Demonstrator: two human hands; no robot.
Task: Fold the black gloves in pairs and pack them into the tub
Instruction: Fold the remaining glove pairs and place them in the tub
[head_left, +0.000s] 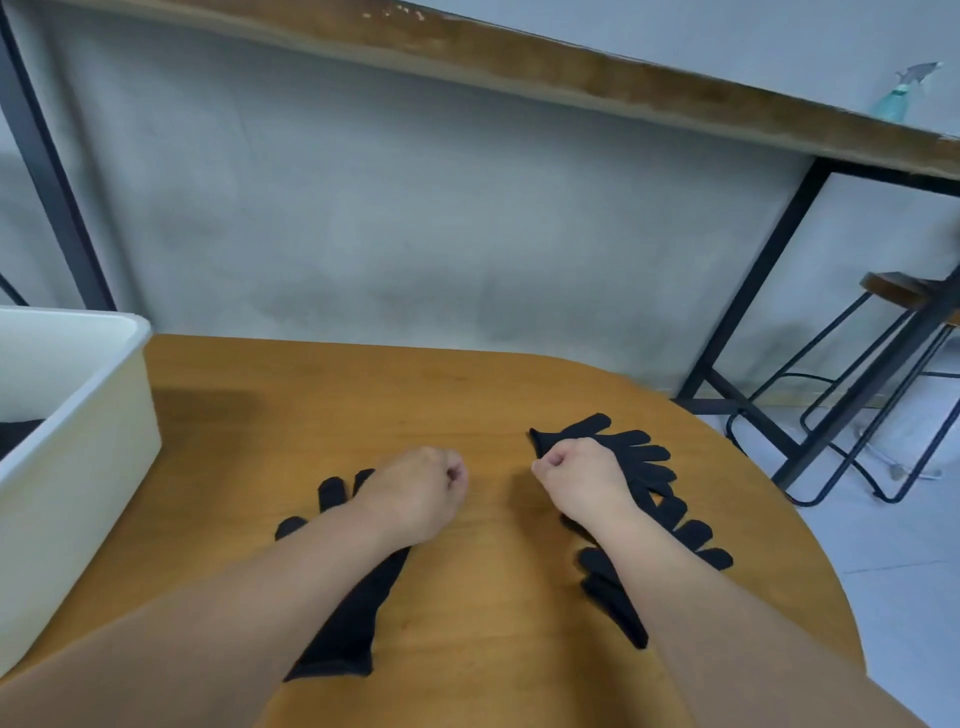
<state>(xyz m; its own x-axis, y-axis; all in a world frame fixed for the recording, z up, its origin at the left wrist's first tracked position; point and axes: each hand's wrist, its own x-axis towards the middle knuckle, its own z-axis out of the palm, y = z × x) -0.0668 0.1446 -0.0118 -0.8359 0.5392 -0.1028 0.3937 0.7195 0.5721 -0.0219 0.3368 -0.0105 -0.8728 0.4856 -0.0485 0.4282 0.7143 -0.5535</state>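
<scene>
- Lying nearest on the wooden surface (467, 649) is a single black glove (348, 634), stretched lengthwise under the left forearm, its cuff toward the person and its fingertips pointing away.
- Just right of centre, a loose pile of black gloves (670, 514) sprawls under the right forearm, with glove fingers fanning out toward the surface's right edge.
- The left hand (415, 493) sits over the far end of the single glove; its fingers are curled together into a fist, and whether they pinch any cloth cannot be told from this angle.
- The right hand (576, 478) is at the far end of the pile, fingers curled tight and clamped on the cuff of the top glove (613, 436), whose black edge sticks up beside the thumb.
- The two hands are near each other but apart, with bare wood between them.
- At the left edge stands the white tub (104, 415), well apart from both hands; something black shows inside it at the frame's edge.
- Beyond the surface is a grey wall, a wooden counter (571, 67) on a black frame overhead, and a black-legged stool (893, 291) on the right.
</scene>
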